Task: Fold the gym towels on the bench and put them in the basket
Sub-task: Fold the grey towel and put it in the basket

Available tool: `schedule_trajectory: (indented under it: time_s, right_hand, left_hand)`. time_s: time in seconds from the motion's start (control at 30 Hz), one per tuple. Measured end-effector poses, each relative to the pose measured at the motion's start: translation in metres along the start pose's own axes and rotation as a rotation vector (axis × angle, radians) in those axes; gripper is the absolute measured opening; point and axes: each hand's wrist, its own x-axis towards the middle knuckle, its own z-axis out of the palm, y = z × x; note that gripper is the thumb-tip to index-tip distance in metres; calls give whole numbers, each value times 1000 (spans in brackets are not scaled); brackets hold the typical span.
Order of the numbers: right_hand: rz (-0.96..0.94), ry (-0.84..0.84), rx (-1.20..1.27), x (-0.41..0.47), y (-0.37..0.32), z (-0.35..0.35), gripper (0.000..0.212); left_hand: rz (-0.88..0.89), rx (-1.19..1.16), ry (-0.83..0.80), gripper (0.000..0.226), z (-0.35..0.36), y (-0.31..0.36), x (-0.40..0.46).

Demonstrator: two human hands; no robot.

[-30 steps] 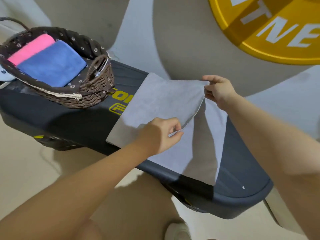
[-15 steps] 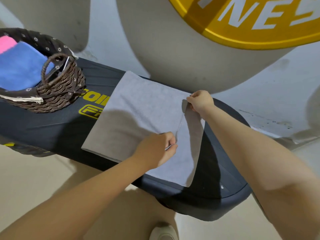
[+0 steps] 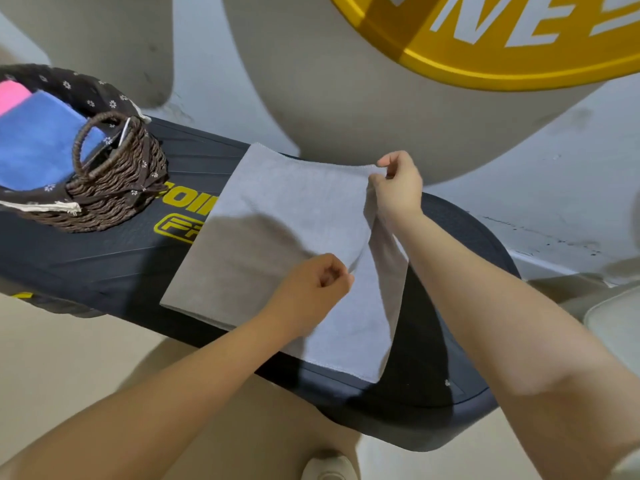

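A grey towel (image 3: 277,216) lies partly folded across the black bench (image 3: 446,306). My right hand (image 3: 398,187) pinches the folded layer's far corner at the bench's back edge. My left hand (image 3: 311,289) pinches the same layer's near corner, with fingers curled over the cloth. A single layer of the towel (image 3: 363,323) sticks out to the right under both hands. The brown wicker basket (image 3: 114,188) stands on the bench's left end and holds a folded blue towel (image 3: 34,147) and a pink towel (image 3: 12,95).
Yellow lettering (image 3: 183,216) marks the bench beside the basket. A large yellow floor logo (image 3: 502,43) lies beyond the bench. A white shoe (image 3: 329,469) shows at the bottom edge. A pale object (image 3: 616,323) sits at the right edge.
Both hands have carried the towel's upper layer leftward and laid it flatter over the lower layer. The view has shifted right, so the basket now sits at the frame's left edge.
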Motion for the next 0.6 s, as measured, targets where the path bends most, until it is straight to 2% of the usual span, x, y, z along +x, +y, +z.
schedule_trajectory:
  time_s: [0.13,0.2,0.3,0.37,0.5,0.6]
  right_hand:
    - [107,-23,62,15,7,-28,26]
    - [217,-49,27,21,19,-39,11]
    - [324,-73,-14,29,35,-52,28]
    - [316,-96,-71,31,40,-55,30]
    - [250,-107,-184,32,41,-52,32]
    - [186,-110,-275,31,41,-49,23]
  left_hand:
    - [43,-19,-56,21,11,14,1]
    - [54,89,-161,24,22,14,-1]
    - [97,246,-278,17,40,10,-5]
    - [94,295,-262,10,48,6,-6]
    - [96,409,-239,15,58,-1,-5]
    - [105,464,-228,15,63,-4,-4]
